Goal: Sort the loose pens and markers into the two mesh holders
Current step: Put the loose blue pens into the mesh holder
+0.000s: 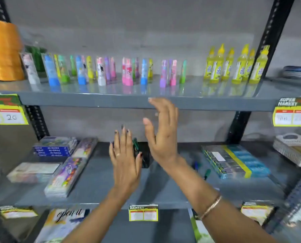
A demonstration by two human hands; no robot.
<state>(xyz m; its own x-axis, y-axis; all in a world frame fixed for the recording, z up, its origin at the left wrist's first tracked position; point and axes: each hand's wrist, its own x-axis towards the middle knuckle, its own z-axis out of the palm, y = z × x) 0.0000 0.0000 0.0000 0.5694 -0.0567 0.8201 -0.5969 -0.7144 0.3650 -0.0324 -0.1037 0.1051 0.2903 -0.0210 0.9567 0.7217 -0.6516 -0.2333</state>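
Note:
A black mesh holder (145, 157) stands at the middle of the lower shelf, mostly hidden behind my hands, with a green marker (135, 143) sticking up from it. My left hand (124, 158) is raised flat in front of it, fingers straight and apart, holding nothing. My right hand (161, 132) is lifted higher to the right, palm turned left, fingers spread, also holding nothing. Two loose markers lie on the shelf to the right: a blue one (196, 166) and a green one (207, 173). I see only one holder.
The grey lower shelf (97, 183) carries packs of stationery at the left (65, 176) and a long blue and black box (234, 160) at the right. A white basket (295, 148) sits far right. The upper shelf (111, 102) holds coloured tubes and yellow bottles.

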